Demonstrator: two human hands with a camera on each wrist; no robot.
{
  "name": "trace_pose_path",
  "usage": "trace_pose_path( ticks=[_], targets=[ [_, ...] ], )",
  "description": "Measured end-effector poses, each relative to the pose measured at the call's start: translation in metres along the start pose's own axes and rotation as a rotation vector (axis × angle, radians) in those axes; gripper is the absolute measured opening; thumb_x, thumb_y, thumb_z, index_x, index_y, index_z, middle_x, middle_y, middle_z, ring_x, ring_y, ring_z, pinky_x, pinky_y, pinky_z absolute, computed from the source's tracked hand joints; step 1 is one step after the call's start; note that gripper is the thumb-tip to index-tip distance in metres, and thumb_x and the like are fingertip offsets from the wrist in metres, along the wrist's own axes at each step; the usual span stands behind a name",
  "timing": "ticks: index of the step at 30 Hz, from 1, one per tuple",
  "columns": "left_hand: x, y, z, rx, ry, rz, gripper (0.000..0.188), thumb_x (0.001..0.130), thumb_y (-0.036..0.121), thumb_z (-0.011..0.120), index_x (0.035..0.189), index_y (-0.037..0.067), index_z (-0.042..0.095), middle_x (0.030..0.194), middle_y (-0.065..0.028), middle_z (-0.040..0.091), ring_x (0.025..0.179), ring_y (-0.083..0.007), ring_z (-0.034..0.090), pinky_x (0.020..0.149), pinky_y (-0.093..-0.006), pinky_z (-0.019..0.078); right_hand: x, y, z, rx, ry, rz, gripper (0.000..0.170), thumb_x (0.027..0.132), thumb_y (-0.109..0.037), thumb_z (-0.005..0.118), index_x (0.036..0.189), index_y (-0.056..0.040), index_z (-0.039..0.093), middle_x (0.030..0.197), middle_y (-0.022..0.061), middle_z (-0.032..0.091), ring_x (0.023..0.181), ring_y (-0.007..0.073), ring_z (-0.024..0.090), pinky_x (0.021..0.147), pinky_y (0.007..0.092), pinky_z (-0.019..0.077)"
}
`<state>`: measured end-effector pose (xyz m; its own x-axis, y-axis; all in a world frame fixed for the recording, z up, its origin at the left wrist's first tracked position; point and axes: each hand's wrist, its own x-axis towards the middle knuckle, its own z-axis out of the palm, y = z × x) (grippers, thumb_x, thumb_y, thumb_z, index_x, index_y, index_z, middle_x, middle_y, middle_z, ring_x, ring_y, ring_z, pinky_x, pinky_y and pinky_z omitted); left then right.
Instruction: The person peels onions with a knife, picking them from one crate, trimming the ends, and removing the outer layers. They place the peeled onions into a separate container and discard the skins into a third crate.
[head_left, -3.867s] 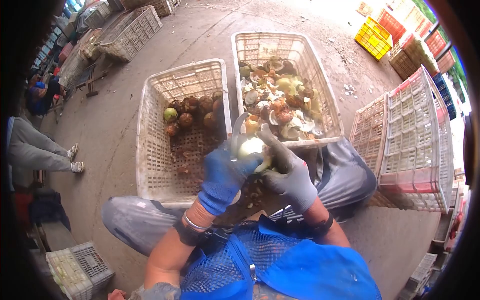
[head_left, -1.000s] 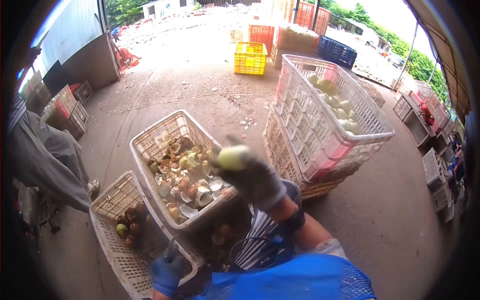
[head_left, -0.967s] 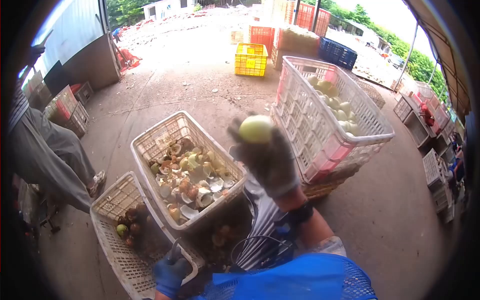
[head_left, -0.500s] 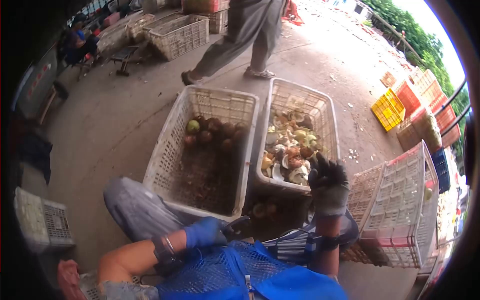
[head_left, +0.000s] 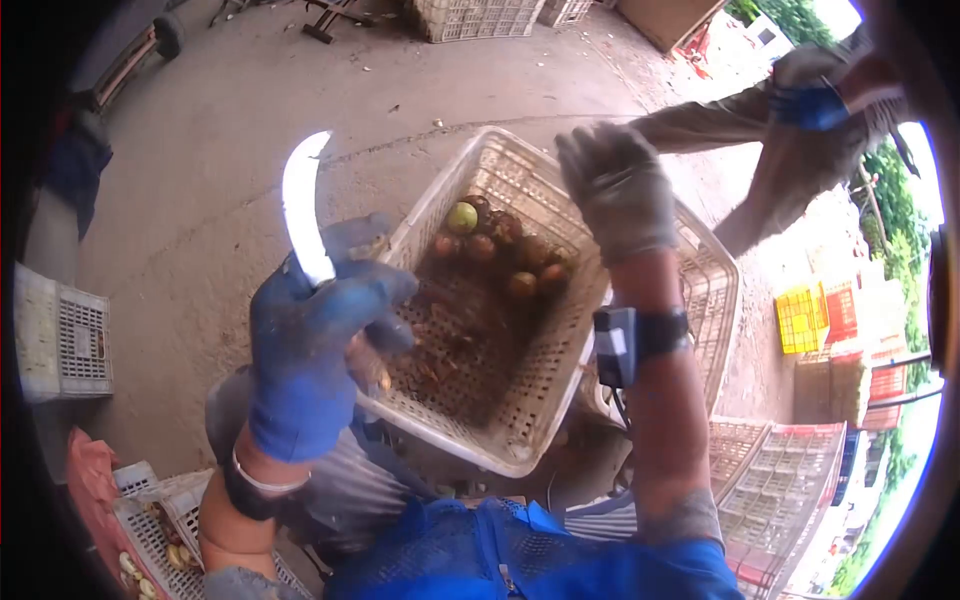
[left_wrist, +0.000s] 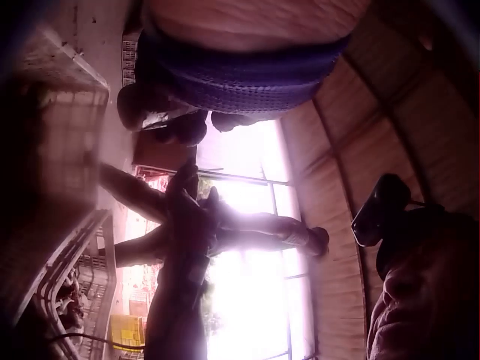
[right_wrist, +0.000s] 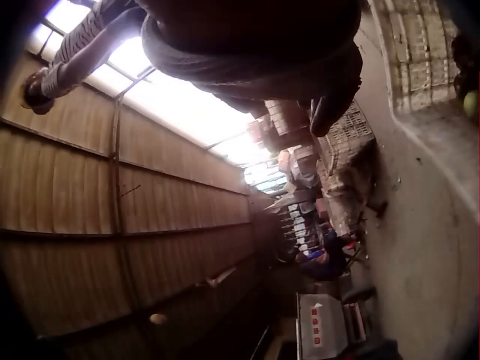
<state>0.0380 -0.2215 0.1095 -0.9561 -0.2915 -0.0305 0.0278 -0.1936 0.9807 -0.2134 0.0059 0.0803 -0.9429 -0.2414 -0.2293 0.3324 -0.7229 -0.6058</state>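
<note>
My left hand (head_left: 320, 335), in a blue glove, grips a curved knife (head_left: 302, 205) with its bright blade pointing up. A brown end, probably of its handle, shows below the fingers. The hand is over the left side of a dirty white plastic crate (head_left: 485, 455). Several round, brown-skinned, onion-like bulbs (head_left: 505, 228) and a green one (head_left: 462, 217) lie at the crate's far end. Over the crate's right edge hangs my right hand (head_left: 622, 195) in a dark grey glove, slightly blurred, fingers loosely extended, with nothing seen in it.
A second white crate (head_left: 722, 300) stands to the right, partly behind my right forearm. Another person's legs (head_left: 765, 150) are just beyond it. Stacked crates (head_left: 770, 490) stand at lower right, a yellow crate (head_left: 802, 318) farther back. More crates (head_left: 85, 345) stand at left.
Earlier my right hand carried a pale peeled bulb towards the stacked crates; by half a second ago it was without it. Both hands have since risen over the crate. The other person has moved right.
</note>
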Motion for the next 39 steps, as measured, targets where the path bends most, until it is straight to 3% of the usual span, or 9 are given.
trace_pose_path(
  ticks=[2,5,11,15,20,24,28,30,39],
  targets=[
    [0.000,0.017,-0.002,-0.218,0.254,-0.286,0.044,0.094,0.000,0.061,0.138,-0.006,0.061,0.096,-0.0181,0.076,0.065,-0.0179,0.073,0.047,-0.0260,0.0553,0.045,0.051,-0.045,-0.230,0.113,0.089,0.042,0.103,-0.024,0.066,0.138,-0.0006,0.059,0.134,0.0210,0.064,0.119,0.0405,0.066,0.105,0.0497,0.0561],
    [0.000,0.014,-0.016,-0.283,0.263,-0.290,0.055,0.094,0.009,0.071,0.144,-0.006,0.054,0.096,-0.0188,0.075,0.066,-0.0196,0.072,0.054,-0.0307,0.0609,0.088,0.124,-0.102,-0.544,0.312,0.231,0.029,0.094,-0.018,0.072,0.119,-0.0041,0.070,0.107,0.0130,0.072,0.088,0.0282,0.072,0.070,0.0419,0.0604],
    [0.014,0.005,-0.020,-0.418,0.357,-0.285,0.063,0.090,0.015,0.084,0.143,-0.004,0.055,0.094,-0.0174,0.074,0.062,-0.0158,0.070,0.057,-0.0308,0.0635,0.138,0.209,-0.128,-1.713,0.061,-0.021,0.050,0.093,-0.030,0.071,0.135,-0.0031,0.066,0.122,0.0266,0.072,0.109,0.0397,0.074,0.092,0.0453,0.0590],
    [0.029,-0.005,-0.021,-0.367,0.374,-0.299,0.061,0.091,0.015,0.083,0.142,-0.004,0.056,0.095,-0.0179,0.074,0.061,-0.0157,0.070,0.056,-0.0301,0.0628,0.173,0.234,-0.125,-2.074,0.019,0.250,0.064,0.072,-0.025,0.085,0.132,-0.0099,0.069,0.135,0.0246,0.067,0.124,0.0398,0.068,0.103,0.0466,0.0559],
    [0.038,-0.013,-0.022,-0.279,0.359,-0.256,0.059,0.091,0.014,0.083,0.140,-0.004,0.057,0.096,-0.0185,0.074,0.060,-0.0155,0.069,0.055,-0.0293,0.0619,0.146,0.222,-0.133,-2.056,-0.072,0.280,0.066,0.072,-0.028,0.087,0.131,-0.0039,0.070,0.127,0.0220,0.072,0.120,0.0384,0.071,0.100,0.0449,0.0573],
    [0.042,-0.019,-0.019,-0.199,0.297,-0.189,0.057,0.092,0.014,0.083,0.139,-0.004,0.058,0.096,-0.0190,0.075,0.060,-0.0153,0.069,0.054,-0.0286,0.0612,0.089,0.178,-0.118,-1.288,-0.125,0.490,0.070,0.079,-0.024,0.083,0.140,0.0035,0.063,0.109,0.0158,0.077,0.102,0.0236,0.075,0.088,0.0341,0.0602],
    [0.027,-0.017,-0.003,0.575,-0.344,0.371,0.056,0.092,0.014,0.083,0.138,-0.005,0.058,0.097,-0.0194,0.075,0.059,-0.0152,0.069,0.053,-0.0281,0.0606,-0.001,0.093,-0.059,-0.700,-0.290,0.388,0.072,0.088,-0.021,0.072,0.151,0.0055,0.051,0.121,0.0136,0.073,0.103,0.0204,0.072,0.089,0.0315,0.0600],
    [0.019,-0.002,0.027,-0.030,0.044,-0.470,0.048,0.095,0.011,0.080,0.137,-0.003,0.062,0.103,-0.0167,0.076,0.065,-0.0131,0.071,0.054,-0.0235,0.0571,-0.055,0.058,-0.040,-0.597,-0.337,0.260,0.080,0.084,-0.018,0.074,0.155,0.0058,0.046,0.127,0.0149,0.071,0.113,0.0235,0.070,0.101,0.0328,0.0561],
    [-0.034,-0.044,0.096,0.155,-0.453,-0.098,0.054,0.092,0.009,0.081,0.141,-0.004,0.062,0.118,-0.0132,0.074,0.097,-0.0160,0.073,0.082,-0.0303,0.0602,-0.220,0.008,-0.063,-0.626,-0.245,-0.040,0.107,0.075,-0.029,0.093,0.162,0.0028,0.038,0.149,0.0145,0.061,0.131,0.0245,0.062,0.112,0.0355,0.0492]
  ],
)
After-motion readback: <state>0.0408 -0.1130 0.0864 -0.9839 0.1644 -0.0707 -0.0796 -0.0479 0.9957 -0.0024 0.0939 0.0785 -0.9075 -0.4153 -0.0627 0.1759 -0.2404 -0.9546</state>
